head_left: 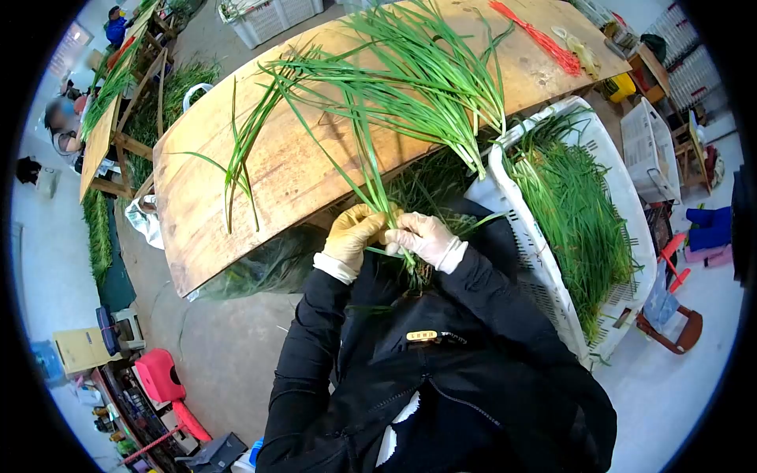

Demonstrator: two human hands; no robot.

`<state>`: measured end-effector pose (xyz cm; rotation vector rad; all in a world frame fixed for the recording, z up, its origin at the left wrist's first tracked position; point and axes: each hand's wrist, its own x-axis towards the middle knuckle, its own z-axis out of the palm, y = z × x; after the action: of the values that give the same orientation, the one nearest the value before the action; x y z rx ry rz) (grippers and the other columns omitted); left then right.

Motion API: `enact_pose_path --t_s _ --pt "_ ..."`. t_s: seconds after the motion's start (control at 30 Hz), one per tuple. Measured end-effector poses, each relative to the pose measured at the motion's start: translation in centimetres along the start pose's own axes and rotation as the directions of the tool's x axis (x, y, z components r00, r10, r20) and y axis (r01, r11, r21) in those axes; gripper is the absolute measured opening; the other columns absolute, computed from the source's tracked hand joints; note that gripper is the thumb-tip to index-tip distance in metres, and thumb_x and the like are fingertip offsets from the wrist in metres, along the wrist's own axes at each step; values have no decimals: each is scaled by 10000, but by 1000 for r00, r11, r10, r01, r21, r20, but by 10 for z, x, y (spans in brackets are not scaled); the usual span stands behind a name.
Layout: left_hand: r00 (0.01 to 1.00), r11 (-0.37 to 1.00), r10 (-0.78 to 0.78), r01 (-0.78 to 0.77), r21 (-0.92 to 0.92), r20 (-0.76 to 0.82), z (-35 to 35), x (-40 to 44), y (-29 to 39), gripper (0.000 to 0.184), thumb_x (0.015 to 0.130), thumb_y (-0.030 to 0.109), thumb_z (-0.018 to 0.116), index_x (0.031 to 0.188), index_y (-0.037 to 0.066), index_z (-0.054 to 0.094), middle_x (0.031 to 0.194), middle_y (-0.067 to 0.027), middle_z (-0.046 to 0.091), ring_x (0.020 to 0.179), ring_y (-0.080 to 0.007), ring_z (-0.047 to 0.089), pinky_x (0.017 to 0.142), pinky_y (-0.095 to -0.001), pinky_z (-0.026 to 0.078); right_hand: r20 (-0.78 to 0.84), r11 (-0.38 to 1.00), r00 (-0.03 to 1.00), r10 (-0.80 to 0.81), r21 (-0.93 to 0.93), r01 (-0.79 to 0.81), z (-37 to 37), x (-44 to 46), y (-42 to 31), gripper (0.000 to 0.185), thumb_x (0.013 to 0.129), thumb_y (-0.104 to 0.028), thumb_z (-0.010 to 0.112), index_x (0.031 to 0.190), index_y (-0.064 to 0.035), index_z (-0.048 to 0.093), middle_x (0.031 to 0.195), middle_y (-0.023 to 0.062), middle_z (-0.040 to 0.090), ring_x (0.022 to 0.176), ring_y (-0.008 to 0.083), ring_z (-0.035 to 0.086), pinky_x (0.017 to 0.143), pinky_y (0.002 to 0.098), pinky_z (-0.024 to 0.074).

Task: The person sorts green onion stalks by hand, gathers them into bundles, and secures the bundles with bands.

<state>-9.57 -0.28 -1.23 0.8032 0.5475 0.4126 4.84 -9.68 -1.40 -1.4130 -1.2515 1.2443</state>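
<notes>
At the table's near edge I hold a small bunch of Chinese chives (368,162), its leaves pointing away over the wood. My left hand (352,236), in a yellowish glove, is closed on the bunch near its lower end. Just beside it my right hand (426,239), in a whitish glove, pinches the stems too. The stem ends come out below my fingers, over my lap. Farther off on the table lies a larger pile of chives (441,87), stem ends toward me. A thin separate bunch (244,158) rests to the left.
A white plastic crate (516,201) full of chives (576,213) stands close on my right. Red ties (540,38) lie on the wooden table (197,205) at the far right. Another person (67,130) sits by a second table at the left. A red stool (160,376) stands lower left.
</notes>
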Motion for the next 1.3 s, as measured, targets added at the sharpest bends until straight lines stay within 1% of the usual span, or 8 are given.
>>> enact_pose_path --t_s 0.17,0.33,0.43,0.5,0.57,0.73,0.97,1.3 --pt "974 989 144 -149 -13 -177 14 -1 -3 250 807 135 567 1004 -18 544 893 -100 616 724 -153 593 650 -262 488 -193 661 814 -548 -696 281 9 0 -10 227 822 -256 511 717 -60 555 647 86 540 583 257 535 524 324 444" --pt "768 877 479 -440 193 -425 -14 -2 46 221 833 156 536 1010 24 524 763 -57 609 601 -89 547 524 -203 442 -347 685 745 -569 -701 197 6 -26 23 153 814 -224 530 761 -84 557 633 49 541 558 210 544 467 302 435" --pt "681 762 624 -423 490 -383 -73 -16 101 235 852 158 506 1060 50 482 755 -60 600 587 -85 532 533 -198 419 66 570 961 267 -815 -103 -20 -59 54 380 834 -437 418 761 -87 547 709 99 534 673 259 547 611 371 453" --pt "579 610 756 -451 651 -307 -142 -8 108 342 827 164 543 1123 33 431 873 -112 585 729 -148 544 642 -249 436 -110 622 993 -36 -781 -64 -47 -65 55 500 832 -530 326 766 -82 538 729 115 528 705 263 538 655 393 441" --pt "532 -175 846 207 963 40 -184 -4 123 581 769 285 615 1224 32 356 998 -187 558 866 -253 547 736 -330 433 -479 801 872 -106 -561 -211 -76 -51 -3 395 818 -469 445 754 -82 489 685 102 508 652 222 526 599 372 435" --pt "632 -22 622 604 797 -462 -125 10 125 1071 550 495 725 1317 20 148 1320 -227 262 1211 -380 253 991 -383 244 -605 388 792 -80 -751 -535 -109 11 -25 944 658 -483 645 1303 -2 151 1074 216 458 985 325 480 871 394 381" --pt "624 16 675 522 853 -394 -215 26 123 402 748 132 573 1104 2 440 898 -214 576 844 -313 572 692 -374 453 -609 55 785 -114 -793 -607 -123 46 -44 620 599 -355 711 1076 -68 436 1061 94 439 998 251 453 756 381 441" --pt "617 -115 694 603 789 -370 -224 -15 140 133 742 68 500 856 4 520 820 -229 571 789 -390 544 673 -396 442 -608 456 793 47 -693 -558 -162 67 -34 470 796 -117 367 1248 -13 292 881 219 575 751 323 590 675 427 465"
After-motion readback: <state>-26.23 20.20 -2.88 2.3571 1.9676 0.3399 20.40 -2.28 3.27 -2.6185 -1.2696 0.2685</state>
